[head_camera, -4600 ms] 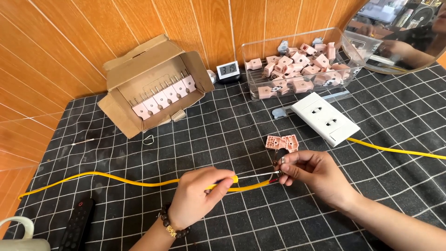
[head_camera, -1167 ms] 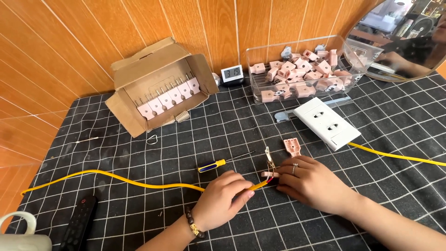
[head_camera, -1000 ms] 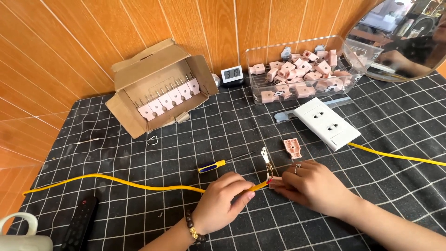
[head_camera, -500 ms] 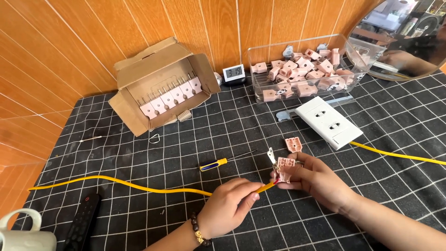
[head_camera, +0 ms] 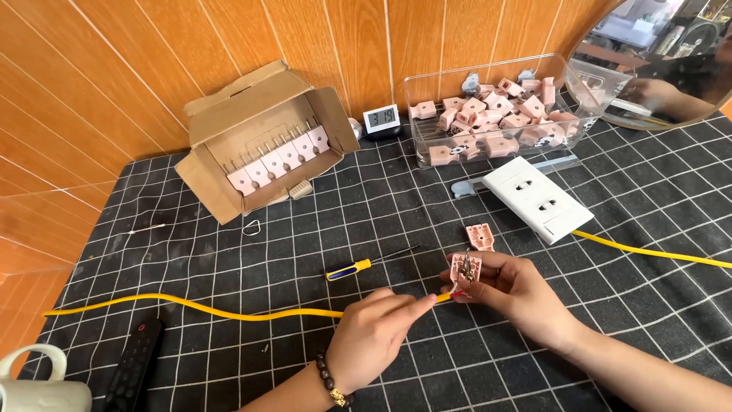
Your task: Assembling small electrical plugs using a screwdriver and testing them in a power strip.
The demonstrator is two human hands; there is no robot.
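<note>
My right hand (head_camera: 515, 293) holds an open pink plug half (head_camera: 463, 268) with metal prongs showing. My left hand (head_camera: 379, 334) pinches the end of the yellow cable (head_camera: 191, 307) and keeps it against that plug half. The cable runs left across the black grid mat. The other pink plug half (head_camera: 480, 236) lies on the mat just above my right hand. A small screwdriver (head_camera: 364, 265) with a yellow and blue handle lies above my left hand.
A white double socket (head_camera: 536, 197) with its own yellow cable (head_camera: 656, 251) lies to the right. Behind it stands a clear bin (head_camera: 496, 114) of pink plugs. An open cardboard box (head_camera: 263, 145) holds a row of plugs. A remote (head_camera: 134, 366) and a white mug (head_camera: 38, 389) sit at bottom left.
The pink plug half has come up into my right hand and the cable end now meets it. The screwdriver was set down on the mat earlier.
</note>
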